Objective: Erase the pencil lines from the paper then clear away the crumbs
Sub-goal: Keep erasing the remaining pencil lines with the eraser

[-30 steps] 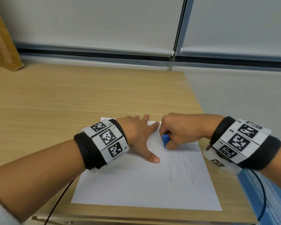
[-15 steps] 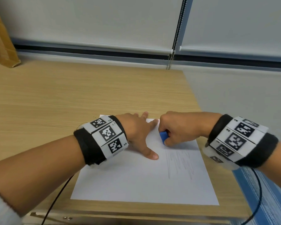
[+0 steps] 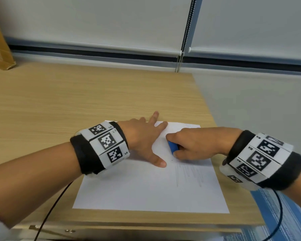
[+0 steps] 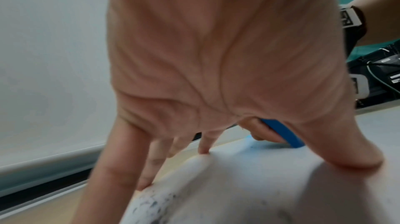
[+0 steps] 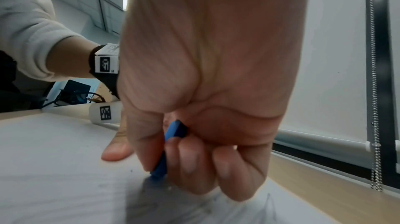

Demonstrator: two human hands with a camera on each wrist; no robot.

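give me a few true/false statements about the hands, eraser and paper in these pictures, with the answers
1. The right hand grips a blue eraser. True.
2. The left hand lies clear of the paper, on bare desk only. False: its spread fingers and thumb press on the sheet.
3. Pencil lines still show on the paper, nearer the person than the eraser. True.
4. The eraser is lifted high above the sheet. False: its lower end meets the paper in the right wrist view.
5. The paper lies on a wooden desk. True.
6. The left hand holds a pencil. False: it holds nothing.
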